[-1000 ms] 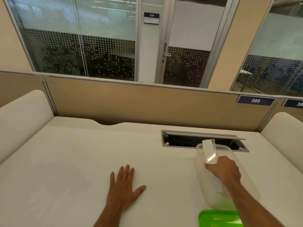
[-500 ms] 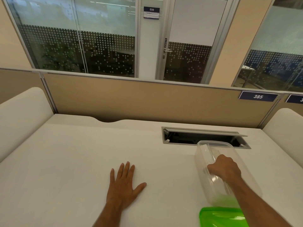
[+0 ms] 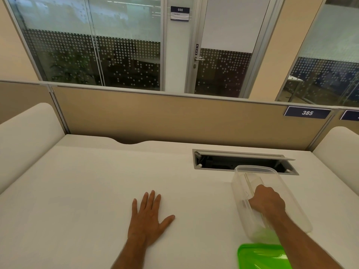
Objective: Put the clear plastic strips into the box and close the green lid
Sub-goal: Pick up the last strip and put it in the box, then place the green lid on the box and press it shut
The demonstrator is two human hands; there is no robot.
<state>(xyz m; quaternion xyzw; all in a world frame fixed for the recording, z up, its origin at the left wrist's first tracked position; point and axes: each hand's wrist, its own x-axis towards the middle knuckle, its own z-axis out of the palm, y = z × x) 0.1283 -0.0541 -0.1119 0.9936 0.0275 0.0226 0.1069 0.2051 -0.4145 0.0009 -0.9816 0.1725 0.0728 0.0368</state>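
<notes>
the white tabletop (image 3: 87, 191) carries everything. toward its right edge stands the clear box (image 3: 287, 191), open at the top, just in front of a cable hatch (image 3: 233, 164) set near the far edge. the green lid (image 3: 260, 258) lies flat at the near right corner, just beside the box and not yet on it. the left hand (image 3: 148, 218) rests flat on the tabletop, fingers straight and spread, well apart from the box. the right hand (image 3: 267, 200) is down inside the box, fingers curled; it seems to hold the clear plastic strips (image 3: 252, 180), which lean along the inner wall, though the grip itself is hard to make out. to do this well, i judge the strips should be laid flat below the rim before letting go, so the lid seats. readable writing: "030" on a door sign, "push" on the door, "385" on the partition plate.
</notes>
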